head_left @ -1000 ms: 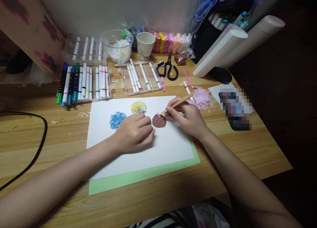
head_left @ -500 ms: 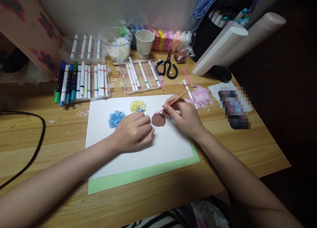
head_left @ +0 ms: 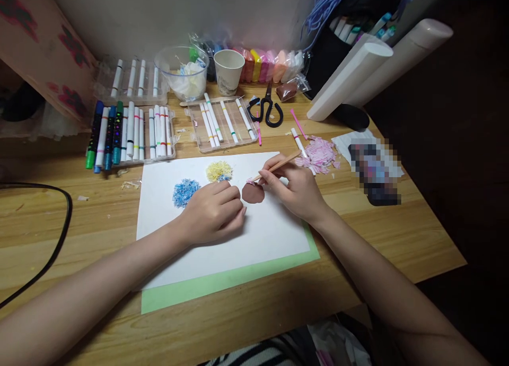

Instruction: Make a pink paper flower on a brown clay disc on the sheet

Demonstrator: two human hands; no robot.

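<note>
My right hand [head_left: 296, 188] is closed around a slim wooden stick [head_left: 288, 159]. The stick's lower end meets the upper edge of a flat brown clay disc [head_left: 253, 193], where a few pink bits lie. My left hand [head_left: 214, 209] rests curled on the white paper [head_left: 191, 268], just left of the disc; whatever its fingers may hold is hidden. Beside that hand, a shaggy blue tuft [head_left: 185, 192] and a yellow tuft [head_left: 218, 171] sit on the sheet. Under the white sheet, green paper [head_left: 222, 284] shows along the front.
Pink shreds [head_left: 320, 154] lie right of the paper, near a pixelated phone-like object [head_left: 376, 170]. Behind are black scissors [head_left: 268, 109], cases of markers [head_left: 220, 124], a paper cup [head_left: 229, 71], a clear bowl [head_left: 181, 74] and bagged clay [head_left: 270, 63]. A black cable [head_left: 66, 217] curves at left.
The stick has turned slightly in my right hand and shows a broader side. My left hand keeps its place on the paper. The whole view has shifted a little.
</note>
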